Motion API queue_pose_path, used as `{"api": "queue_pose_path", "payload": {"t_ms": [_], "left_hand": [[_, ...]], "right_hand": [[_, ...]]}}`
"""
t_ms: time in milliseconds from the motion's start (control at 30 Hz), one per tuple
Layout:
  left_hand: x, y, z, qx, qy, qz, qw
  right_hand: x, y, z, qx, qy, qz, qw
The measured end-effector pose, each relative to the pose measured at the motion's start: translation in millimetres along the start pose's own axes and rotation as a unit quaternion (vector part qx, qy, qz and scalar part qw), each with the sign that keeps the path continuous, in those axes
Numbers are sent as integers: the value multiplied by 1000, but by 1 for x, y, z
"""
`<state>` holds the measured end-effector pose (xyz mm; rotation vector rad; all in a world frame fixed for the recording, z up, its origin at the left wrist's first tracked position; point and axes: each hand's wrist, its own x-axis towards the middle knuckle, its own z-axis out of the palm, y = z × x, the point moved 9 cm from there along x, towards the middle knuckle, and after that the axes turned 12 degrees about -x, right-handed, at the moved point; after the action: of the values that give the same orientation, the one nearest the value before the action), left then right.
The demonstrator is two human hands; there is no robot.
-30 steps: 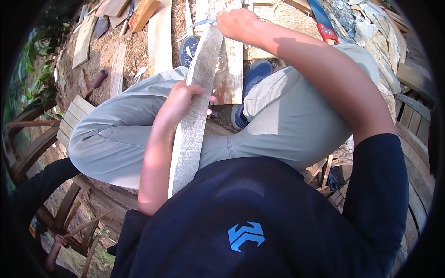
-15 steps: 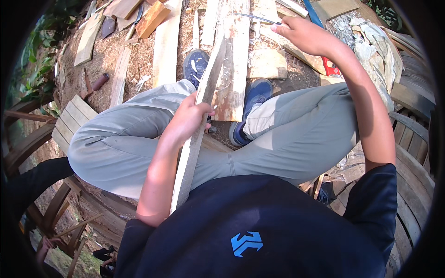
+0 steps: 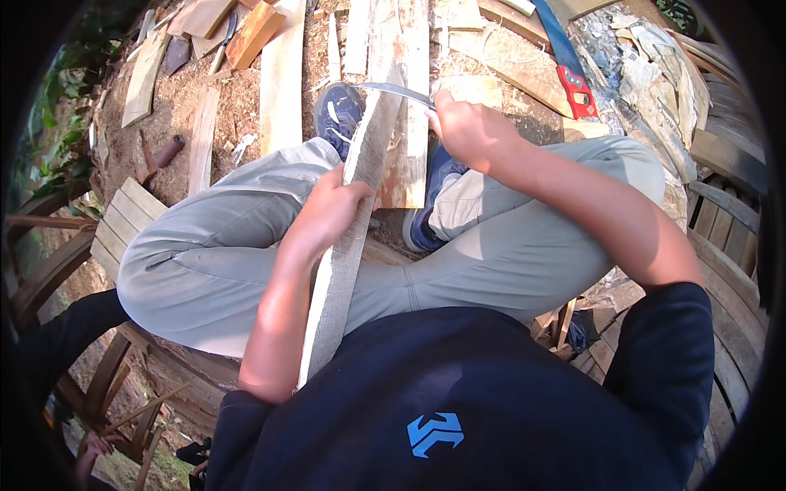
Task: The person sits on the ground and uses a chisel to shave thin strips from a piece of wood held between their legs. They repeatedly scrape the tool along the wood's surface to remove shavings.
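Observation:
My left hand [image 3: 326,213] is wrapped round a long pale wooden strip [image 3: 332,299], which slants from against my shirt up past my knees. In my closed right hand [image 3: 475,135] is a curved-blade knife [image 3: 401,92]; my fingers hide its handle. The blade points left and lies across the strip's far end, seemingly touching it. Beyond and beneath that end, a broad board [image 3: 403,184] with brown patches stretches away between my shoes, with thin shavings on it.
A red-handled saw [image 3: 578,94] lies at the far right beside crumpled sheeting [image 3: 651,82]. At far left are an orange-brown wood block [image 3: 255,34], a knife [image 3: 219,56] and a dark red cylinder [image 3: 169,152]. Planks and shavings cover the ground. Another person's hand [image 3: 98,444] shows at lower left.
My right hand has come nearer and to the left, bringing the knife blade from beyond the strip onto its far end. The strip is turned slightly, and my left hand keeps its hold.

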<state>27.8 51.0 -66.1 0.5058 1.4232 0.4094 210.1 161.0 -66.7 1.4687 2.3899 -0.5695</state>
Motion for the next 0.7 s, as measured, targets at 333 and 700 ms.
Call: {"api": "queue_pose_path", "payload": {"t_ms": [333,700], "left_hand": [[7,-15,-9,-114,-30,-24,993],[5,-6,-5,-24,-29,34,999]], "right_hand": [[57,-4,17,-55,36,3,998],[90,61,-32,-37,62,120,990]]}}
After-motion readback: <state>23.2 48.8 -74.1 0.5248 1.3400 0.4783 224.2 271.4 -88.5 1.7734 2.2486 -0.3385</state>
